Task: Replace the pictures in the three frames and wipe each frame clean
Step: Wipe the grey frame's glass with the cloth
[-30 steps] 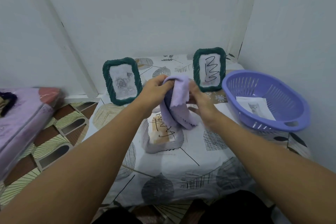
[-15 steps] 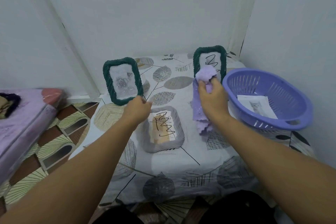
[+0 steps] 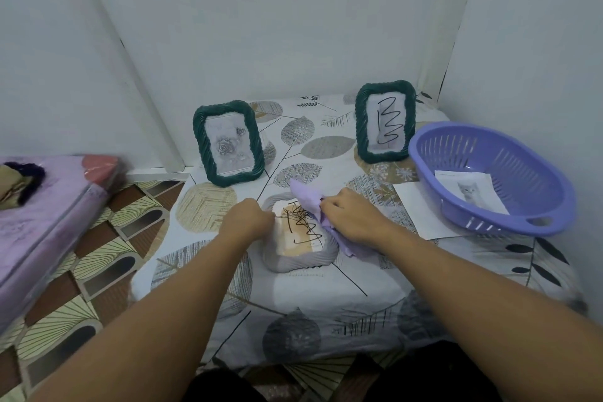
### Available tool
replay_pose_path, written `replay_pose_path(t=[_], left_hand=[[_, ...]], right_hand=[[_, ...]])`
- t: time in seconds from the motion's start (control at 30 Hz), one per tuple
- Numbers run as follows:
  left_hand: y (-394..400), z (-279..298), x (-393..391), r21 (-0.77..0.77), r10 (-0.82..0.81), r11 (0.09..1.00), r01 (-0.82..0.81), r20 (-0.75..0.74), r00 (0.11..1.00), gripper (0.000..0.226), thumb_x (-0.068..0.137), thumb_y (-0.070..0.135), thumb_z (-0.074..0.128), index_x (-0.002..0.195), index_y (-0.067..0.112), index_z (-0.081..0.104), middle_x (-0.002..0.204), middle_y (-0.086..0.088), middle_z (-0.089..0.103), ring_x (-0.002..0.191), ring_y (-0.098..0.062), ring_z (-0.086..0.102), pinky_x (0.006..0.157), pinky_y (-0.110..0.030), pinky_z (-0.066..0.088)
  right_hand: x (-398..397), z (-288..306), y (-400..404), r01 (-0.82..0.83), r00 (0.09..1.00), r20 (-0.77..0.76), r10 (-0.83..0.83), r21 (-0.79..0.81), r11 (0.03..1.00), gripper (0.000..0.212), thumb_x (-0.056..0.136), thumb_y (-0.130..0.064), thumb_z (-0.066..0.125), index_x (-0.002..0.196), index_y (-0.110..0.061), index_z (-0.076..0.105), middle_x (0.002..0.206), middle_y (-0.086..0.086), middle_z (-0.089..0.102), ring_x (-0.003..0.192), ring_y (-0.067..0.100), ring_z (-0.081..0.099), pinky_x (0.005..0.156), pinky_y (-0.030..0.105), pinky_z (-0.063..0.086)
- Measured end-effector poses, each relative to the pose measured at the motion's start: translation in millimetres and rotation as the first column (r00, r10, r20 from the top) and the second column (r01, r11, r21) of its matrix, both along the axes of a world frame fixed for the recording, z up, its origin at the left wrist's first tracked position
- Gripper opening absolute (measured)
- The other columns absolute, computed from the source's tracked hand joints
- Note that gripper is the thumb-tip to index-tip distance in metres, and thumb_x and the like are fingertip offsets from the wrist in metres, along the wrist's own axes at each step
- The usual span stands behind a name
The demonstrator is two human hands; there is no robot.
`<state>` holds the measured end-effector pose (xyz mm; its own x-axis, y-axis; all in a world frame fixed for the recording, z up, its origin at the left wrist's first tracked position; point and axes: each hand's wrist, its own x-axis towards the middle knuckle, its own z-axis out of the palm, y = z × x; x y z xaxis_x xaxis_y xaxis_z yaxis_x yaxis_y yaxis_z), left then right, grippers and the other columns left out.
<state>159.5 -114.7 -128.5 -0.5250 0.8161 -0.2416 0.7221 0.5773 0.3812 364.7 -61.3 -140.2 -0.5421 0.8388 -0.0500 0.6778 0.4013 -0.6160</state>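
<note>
On the table (image 3: 326,320) before me the grey frame (image 3: 298,263) lies flat, scribbled glass up. My left hand (image 3: 246,220) rests curled at its left edge; whether it grips the rim I cannot tell. My right hand (image 3: 350,217) clutches the cloth (image 3: 306,201) against its right side. Two green frames stand behind: one left (image 3: 227,143), one right (image 3: 385,121) beside the basket (image 3: 509,222).

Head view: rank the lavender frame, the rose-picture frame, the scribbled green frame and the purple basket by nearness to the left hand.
1. Lavender frame, lying flat, touching the left hand.
2. Rose-picture frame, standing behind-left.
3. Scribbled green frame, standing back right.
4. Purple basket, far right.
</note>
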Motion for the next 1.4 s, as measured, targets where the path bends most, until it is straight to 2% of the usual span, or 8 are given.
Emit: replay_pose_path(t=[0.17, 0.47, 0.63, 0.83, 1.07, 1.2, 1.3, 1.4], left_hand=[[2, 2, 1, 0.022, 0.102, 0.994, -0.108, 0.193, 0.976, 0.039, 0.09, 0.026, 0.07, 0.118, 0.003, 0.054, 0.113, -0.013, 0.059, 0.092, -0.027, 0.053, 0.062, -0.03, 0.041], [5, -1, 5, 0.073, 0.16, 0.963, -0.261, 0.625, 0.764, 0.024, 0.087, 0.02, 0.079, 0.09, 0.008, 0.057, 0.069, -0.005, 0.051, 0.055, -0.015, 0.043, 0.043, -0.019, 0.03], [4, 1, 7, 0.098, 0.099, 0.956, -0.276, 0.778, 0.62, 0.017, 0.095, 0.013, 0.068, 0.088, 0.014, 0.053, 0.08, -0.008, 0.059, 0.068, -0.021, 0.054, 0.061, -0.03, 0.045], [-1, 7, -1, 0.126, 0.03, 0.945, -0.3, 0.885, 0.464, 0.018, 0.1, 0.007, 0.058, 0.116, 0.002, 0.053, 0.109, -0.021, 0.07, 0.089, -0.032, 0.068, 0.071, -0.043, 0.058], [-9, 6, -4, 0.256, -0.085, 0.905, -0.339, 0.892, 0.445, 0.016, 0.099, 0.001, 0.055, 0.115, -0.001, 0.054, 0.101, -0.025, 0.069, 0.081, -0.029, 0.068, 0.067, -0.039, 0.058], [-14, 5, -6, 0.263, -0.096, 0.901, -0.344, 0.896, 0.433, 0.018, 0.099, 0.005, 0.058, 0.116, 0.006, 0.054, 0.11, -0.026, 0.067, 0.088, -0.03, 0.067, 0.073, -0.042, 0.057], [-17, 4, -10, 0.261, -0.094, 0.906, -0.333, 0.892, 0.442, 0.019, 0.098, 0.005, 0.058, 0.117, 0.009, 0.057, 0.106, -0.017, 0.071, 0.088, -0.027, 0.068, 0.071, -0.039, 0.056], [-19, 3, -12, 0.262, -0.115, 0.912, -0.315, 0.901, 0.417, 0.026, 0.098, 0.003, 0.056, 0.123, 0.01, 0.061, 0.111, -0.015, 0.074, 0.092, -0.026, 0.07, 0.071, -0.037, 0.055]], right_hand=[[1, -5, 0, 0.002, 1.0, -0.012, -0.001, 0.025, 1.0, 0.031, 0.096, -0.032, 0.056, 0.123, -0.034, 0.071, 0.112, 0.001, 0.067, 0.101, 0.02, 0.061, 0.088, 0.032, 0.046], [1, -17, -2, 0.077, 0.992, -0.109, -0.063, 0.134, 0.988, 0.015, 0.095, -0.032, 0.061, 0.108, -0.027, 0.068, 0.103, 0.002, 0.048, 0.097, 0.021, 0.054, 0.088, 0.035, 0.044], [-2, -8, -7, 0.149, 0.973, -0.208, -0.102, 0.226, 0.963, 0.002, 0.101, -0.02, 0.045, 0.101, -0.02, 0.043, 0.095, 0.005, 0.053, 0.082, 0.027, 0.052, 0.071, 0.044, 0.044], [-4, 14, -3, 0.219, 0.909, -0.39, -0.144, 0.155, 0.963, 0.013, 0.102, -0.018, 0.04, 0.106, -0.028, 0.047, 0.081, -0.007, 0.056, 0.071, 0.01, 0.052, 0.057, 0.031, 0.034], [-12, 14, -5, 0.069, 0.891, -0.448, -0.071, -0.02, 0.997, 0.033, 0.104, -0.031, 0.043, 0.125, -0.028, 0.068, 0.113, -0.002, 0.062, 0.107, 0.01, 0.057, 0.093, 0.027, 0.043], [-18, 9, -6, 0.121, 0.91, -0.412, -0.04, 0.174, 0.977, 0.026, 0.101, -0.028, 0.06, 0.123, -0.029, 0.073, 0.095, -0.012, 0.058, 0.092, 0.005, 0.054, 0.079, 0.01, 0.037], [-18, 8, -4, 0.175, 0.894, -0.444, -0.052, 0.24, 0.955, 0.018, 0.094, -0.031, 0.07, 0.11, -0.03, 0.076, 0.095, -0.008, 0.063, 0.088, 0.005, 0.058, 0.078, 0.018, 0.043], [-21, 8, -6, 0.171, 0.891, -0.453, -0.041, 0.25, 0.953, 0.02, 0.09, -0.03, 0.074, 0.11, -0.033, 0.077, 0.087, -0.014, 0.057, 0.081, -0.005, 0.054, 0.073, 0.009, 0.036]])
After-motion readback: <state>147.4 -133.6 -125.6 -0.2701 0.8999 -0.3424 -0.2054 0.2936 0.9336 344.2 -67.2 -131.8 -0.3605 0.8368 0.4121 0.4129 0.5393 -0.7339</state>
